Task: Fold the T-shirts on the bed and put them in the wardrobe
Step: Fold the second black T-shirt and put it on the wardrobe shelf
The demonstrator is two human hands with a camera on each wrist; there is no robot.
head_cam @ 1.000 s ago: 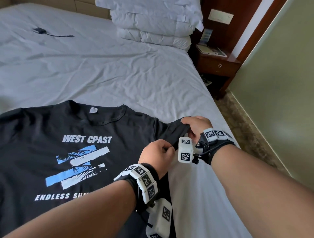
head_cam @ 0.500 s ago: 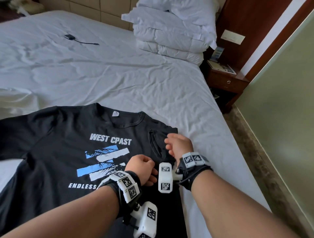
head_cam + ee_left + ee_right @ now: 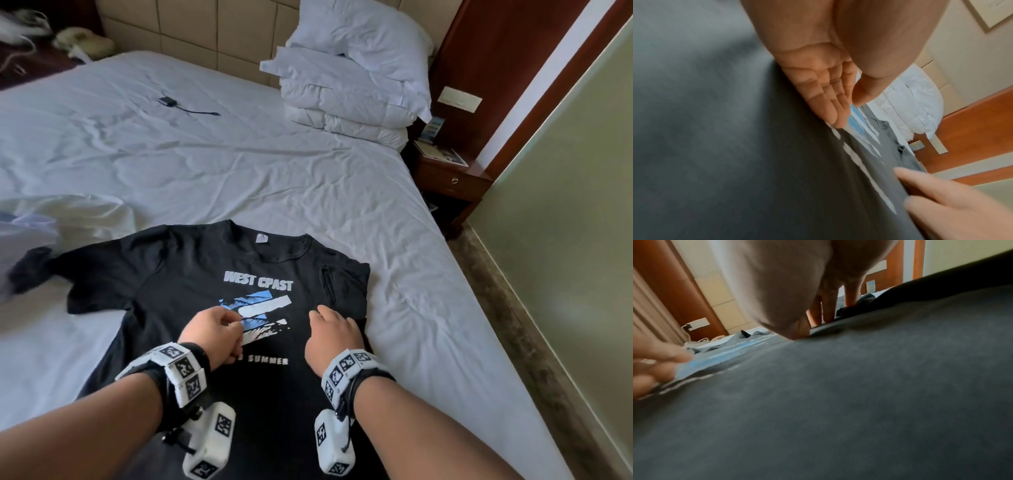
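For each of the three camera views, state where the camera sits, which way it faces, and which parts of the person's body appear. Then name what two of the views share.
Head: worn high, looking forward and down the bed at the T-shirt; shows both forearms, left hand and right hand.
Left wrist: low over the shirt, looking along the left hand's open palm towards the pillows; the right hand's fingers enter at lower right.
Right wrist: almost on the shirt, looking along the right hand's fingers pressed on the cloth.
Shared: both wrist views show the shirt's blue print.

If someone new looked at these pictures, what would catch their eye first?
First the black T-shirt with its blue and white print, spread face up on the white bed, its right sleeve folded in. Next the left hand and right hand resting on its chest. Then the stacked pillows by the headboard.
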